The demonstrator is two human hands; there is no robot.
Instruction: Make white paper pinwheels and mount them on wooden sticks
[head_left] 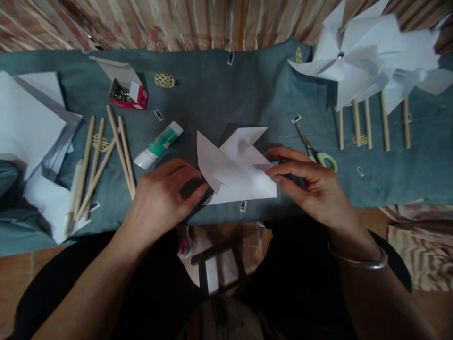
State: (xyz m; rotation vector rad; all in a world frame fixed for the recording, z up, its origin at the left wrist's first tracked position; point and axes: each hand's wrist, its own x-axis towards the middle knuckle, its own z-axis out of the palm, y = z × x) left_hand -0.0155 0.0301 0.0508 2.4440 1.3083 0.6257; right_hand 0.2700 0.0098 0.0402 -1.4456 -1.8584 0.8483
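Observation:
A white paper pinwheel [235, 165] lies in front of me on the dark green cloth, its corners folded toward the middle. My left hand [170, 189] is closed at its left edge, with thumb and forefinger pinched around the paper. On the opposite side, my right hand [309, 184] grips the right edge between thumb and fingertips, the other fingers loosely stretched. A glue stick [159, 145] with a green label lies just beyond my left hand. Scissors [316, 153] with light green handles rest beyond my right hand.
Several wooden sticks [94, 165] lie at the left, beside white paper sheets [31, 123]. An open red box [129, 94] holds small metal pieces. Finished pinwheels [368, 52] on sticks are stacked at the far right. The table's cloth [219, 85] ends near my lap.

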